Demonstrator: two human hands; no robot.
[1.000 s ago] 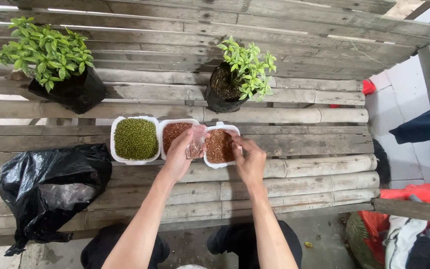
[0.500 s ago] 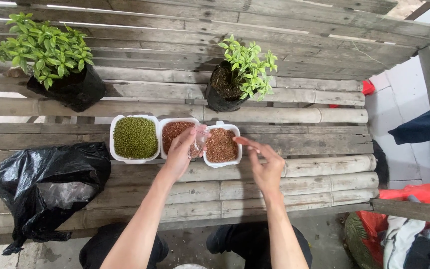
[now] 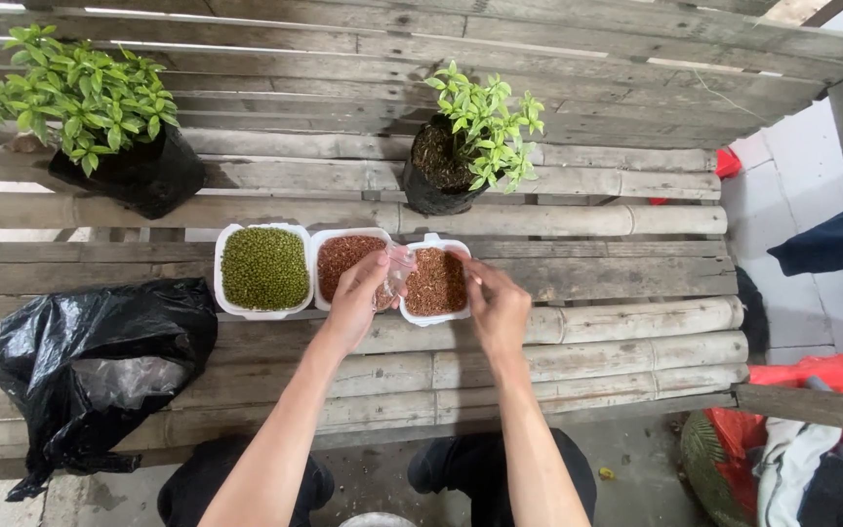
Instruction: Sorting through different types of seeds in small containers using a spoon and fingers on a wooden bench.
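Note:
Three white trays stand in a row on the wooden bench. The left tray (image 3: 223, 298) holds green beans. The middle tray (image 3: 320, 242) and the right tray (image 3: 429, 242) hold reddish-brown seeds. My left hand (image 3: 355, 298) holds a small clear plastic bag (image 3: 397, 269) with some seeds in it, between the middle and right trays. My right hand (image 3: 495, 304) rests at the right tray's right edge, fingers curled toward it. Whether those fingers pinch seeds is hidden.
Two leafy potted plants in black bags stand behind the trays, one at the left (image 3: 90, 107) and one at the centre (image 3: 465, 146). A crumpled black plastic bag (image 3: 90, 361) lies at the bench's left. Cloth and red fabric (image 3: 812, 429) lie on the floor at right.
My right hand drew away from the right tray, then came back to its right edge. My left hand stayed put with the small bag.

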